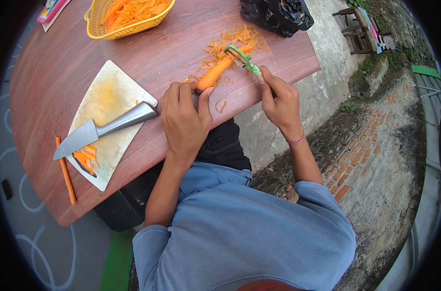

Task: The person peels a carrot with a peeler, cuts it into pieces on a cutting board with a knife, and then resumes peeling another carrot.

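My left hand [184, 114] grips the near end of a carrot [214, 73], which points away from me over the table. Closed around the handle of a green peeler [245, 59], my right hand [281, 99] holds its blade across the far part of the carrot. Orange peelings [245, 35] lie heaped beneath and beyond the carrot. Left of my left hand, a large knife [104, 130] with a metal handle rests across a white cutting board [97, 99]. Several cut carrot sticks [87, 157] lie on the board by the blade.
A yellow basket [128, 28] of shredded and whole carrot stands at the table's far side. A black plastic bag [277, 17] sits near the far right corner. One thin carrot piece [66, 174] lies by the left edge of the wooden table [46, 111]. A wooden stool [359, 30] stands beyond.
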{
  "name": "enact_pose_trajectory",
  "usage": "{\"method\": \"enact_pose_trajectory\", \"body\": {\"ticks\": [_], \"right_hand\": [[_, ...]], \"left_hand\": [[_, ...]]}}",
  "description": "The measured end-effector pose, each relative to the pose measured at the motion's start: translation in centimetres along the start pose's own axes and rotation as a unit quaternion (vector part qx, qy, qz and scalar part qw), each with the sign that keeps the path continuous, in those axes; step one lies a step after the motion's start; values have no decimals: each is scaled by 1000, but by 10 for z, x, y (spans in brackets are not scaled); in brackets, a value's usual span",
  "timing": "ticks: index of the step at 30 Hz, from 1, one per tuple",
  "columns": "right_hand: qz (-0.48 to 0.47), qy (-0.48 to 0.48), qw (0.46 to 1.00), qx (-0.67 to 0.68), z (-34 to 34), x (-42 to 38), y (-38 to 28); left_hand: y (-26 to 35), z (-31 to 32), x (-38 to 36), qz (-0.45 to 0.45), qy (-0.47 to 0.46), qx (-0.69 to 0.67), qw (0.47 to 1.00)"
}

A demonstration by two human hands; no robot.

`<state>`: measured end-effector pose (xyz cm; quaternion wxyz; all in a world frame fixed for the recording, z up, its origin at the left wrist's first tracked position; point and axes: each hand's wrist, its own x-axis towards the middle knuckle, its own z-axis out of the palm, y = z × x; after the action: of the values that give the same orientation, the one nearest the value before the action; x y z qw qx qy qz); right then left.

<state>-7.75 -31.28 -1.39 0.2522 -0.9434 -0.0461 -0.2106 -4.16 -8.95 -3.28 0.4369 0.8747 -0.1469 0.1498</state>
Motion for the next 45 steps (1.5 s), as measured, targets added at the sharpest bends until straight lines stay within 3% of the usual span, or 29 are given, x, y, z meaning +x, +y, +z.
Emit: {"method": "enact_pose_trajectory", "body": {"ticks": [4,6,10,12,13,16,18,20,22,24,28,30,31,32,34,36,38,42,44,45], "right_hand": [[62,54,996,-30,-4,8,3],[30,-26,999,4,-7,0,-10],[40,-19,998,-35,-7,2,-2],[120,-4,991,-54,-13,14,6],[50,52,997,-35,-5,12,12],[-6,11,1000,-7,2,0,2],[7,13,1000,-20,0,5,14],[114,37,990,-72,-7,16,24],[88,62,992,-63,-7,17,18],[35,-2,999,-14,-9,10,1],[38,-2,998,-45,-5,12,2],[201,-20,977,-71,-16,26,4],[132,41,990,-29,-9,20,10],[131,40,990,-27,-6,17,8],[17,-3,1000,15,-1,6,-7],[37,-32,999,-9,-4,8,-11],[153,1,987,-41,-8,16,-2],[164,2,986,1,-10,11,-19],[58,-78,995,34,-9,1,-34],[66,-83,994,21,-6,-1,-33]], "left_hand": [[-1,0,2,24,17,24,999],[-1,0,1,17,16,24,999],[-1,1,1,19,16,22,999],[-1,0,2,18,13,29,999],[-1,0,2,19,15,30,999],[-2,1,2,13,17,29,999],[-1,0,2,15,14,31,999],[-1,0,0,16,15,30,999],[-2,0,2,21,18,29,999],[-2,0,1,12,10,24,1000],[-2,1,0,10,15,20,1000],[-3,0,1,21,16,12,1000],[-3,0,2,20,18,14,1000],[-3,0,1,19,17,11,1000],[-4,0,1,18,15,9,1000],[-4,-1,1,15,13,5,1000],[-3,-1,0,17,13,5,1000],[-4,-1,1,12,15,-3,1000],[-3,-1,1,10,16,-1,1000],[-3,-1,1,10,16,-3,1000]]}}
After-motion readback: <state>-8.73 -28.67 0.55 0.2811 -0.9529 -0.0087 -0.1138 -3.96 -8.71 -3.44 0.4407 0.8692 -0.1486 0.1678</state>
